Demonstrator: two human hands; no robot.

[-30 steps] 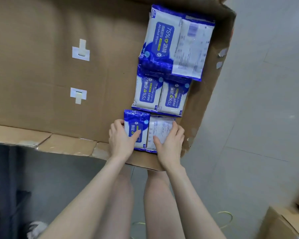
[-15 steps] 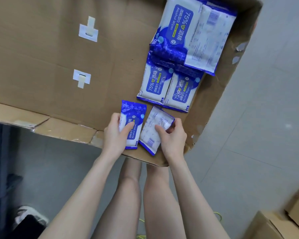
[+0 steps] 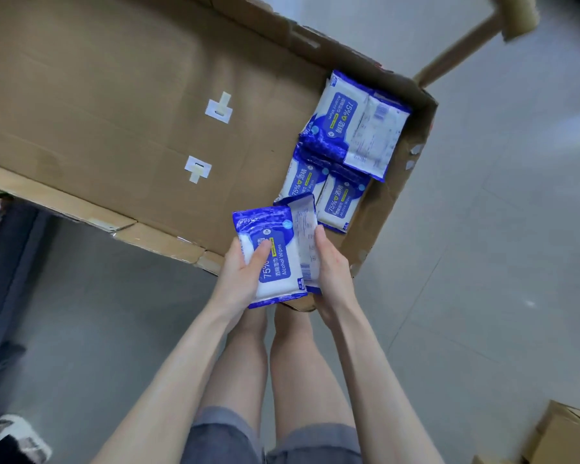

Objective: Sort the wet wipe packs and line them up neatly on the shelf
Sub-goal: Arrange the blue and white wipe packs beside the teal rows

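Brown corrugated cardboard box (image 3: pixel 114 112), wide and shallow, lies open on a grey tiled floor (image 3: pixel 482 262). Two white tape patches (image 3: pixel 219 110) are stuck to its bottom, left of centre.

Both hands are at the near right corner of the box, over its near rim. Left hand (image 3: pixel 238 276) grips a blue-and-white wet wipe pack, the front-up pack (image 3: pixel 277 262). The thumb lies across the printed face and the fingers are underneath, mostly out of sight. Label reads "75%" and "Alcohol Wipes".

Right hand (image 3: pixel 334 276) holds a second pack of like size, the back-up pack (image 3: pixel 305 236), with its white printed back and barcode toward the camera. A thumb or finger lies along its right side; the rest of the hand is closed behind it. The two held packs touch side by side, and the front-up pack overlaps the back-up pack's left edge.

Four more packs lie on the box bottom in the far right corner. Two large packs (image 3: pixel 335 118) sit side by side farthest away, the left one face up and the right one back up. Two smaller packs (image 3: pixel 342 199) lie just nearer, both face up, their far ends meeting the large ones. The back-up pack's far end covers part of the left smaller pack.

Near edge: bare legs and grey-blue shorts (image 3: pixel 221 437). Another brown carton (image 3: pixel 566 437) sits at near right.
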